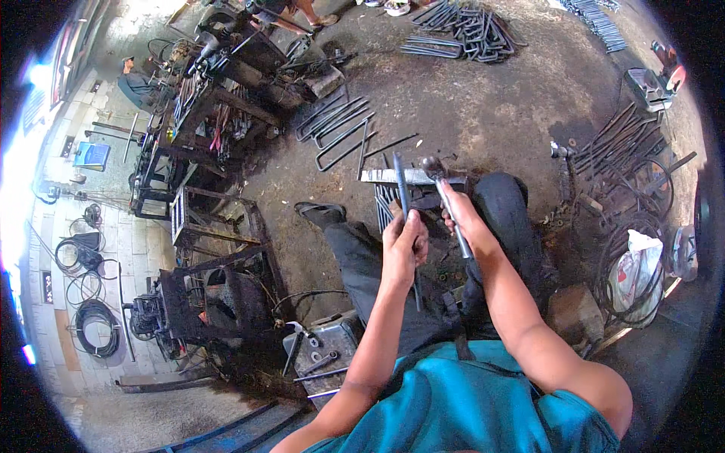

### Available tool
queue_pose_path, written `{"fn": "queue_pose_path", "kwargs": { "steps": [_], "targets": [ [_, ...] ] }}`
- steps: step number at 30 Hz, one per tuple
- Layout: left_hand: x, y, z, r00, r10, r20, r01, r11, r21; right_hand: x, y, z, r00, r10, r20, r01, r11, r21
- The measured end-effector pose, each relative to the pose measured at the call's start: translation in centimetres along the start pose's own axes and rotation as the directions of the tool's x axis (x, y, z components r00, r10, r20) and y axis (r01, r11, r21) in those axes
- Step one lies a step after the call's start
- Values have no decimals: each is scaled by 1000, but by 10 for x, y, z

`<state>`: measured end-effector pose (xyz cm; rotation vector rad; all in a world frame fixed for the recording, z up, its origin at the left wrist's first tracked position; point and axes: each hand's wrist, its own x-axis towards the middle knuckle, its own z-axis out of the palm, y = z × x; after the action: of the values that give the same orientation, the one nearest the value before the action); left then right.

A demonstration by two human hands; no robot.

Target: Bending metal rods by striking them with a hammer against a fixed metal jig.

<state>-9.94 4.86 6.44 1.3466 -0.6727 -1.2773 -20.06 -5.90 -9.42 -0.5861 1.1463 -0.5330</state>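
My left hand (404,241) is closed around a straight bluish-grey metal rod (402,187), which stands steeply with its upper end leaning slightly left. Its lower end comes out below my fist. In my right hand (462,214) is a round-headed steel tool (433,166); whether it is a ratchet or a hammer I cannot tell. Its head points up and left, apart from the rod, and its handle runs down past my palm. Just beyond both hands, a flat pale metal edge (384,176) lies between my knees, partly hidden by the hands.
Bent rods (340,136) lie ahead on the floor, and a bigger pile of U-shaped rods (472,34) is farther back. Machine frames (219,219) line the left side. A hammer (296,340) rests by a tool-topped box (328,351). At right are loose rods (623,140) and a white sack (636,272).
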Motion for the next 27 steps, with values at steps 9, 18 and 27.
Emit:
{"fn": "queue_pose_path", "kwargs": {
  "steps": [9,18,27],
  "targets": [
    [-3,-9,-8,987,-160,32,163,974,-155,-9,-4,-2,1000,-24,-13,23,1000,-18],
    [-7,-13,-11,987,-141,71,150,980,-128,-16,-10,-2,999,-24,40,25,999,-31],
    [18,-29,-34,941,-322,101,329,942,-60,3,1,-4,1000,8,25,-7,998,-57]
  ]
}}
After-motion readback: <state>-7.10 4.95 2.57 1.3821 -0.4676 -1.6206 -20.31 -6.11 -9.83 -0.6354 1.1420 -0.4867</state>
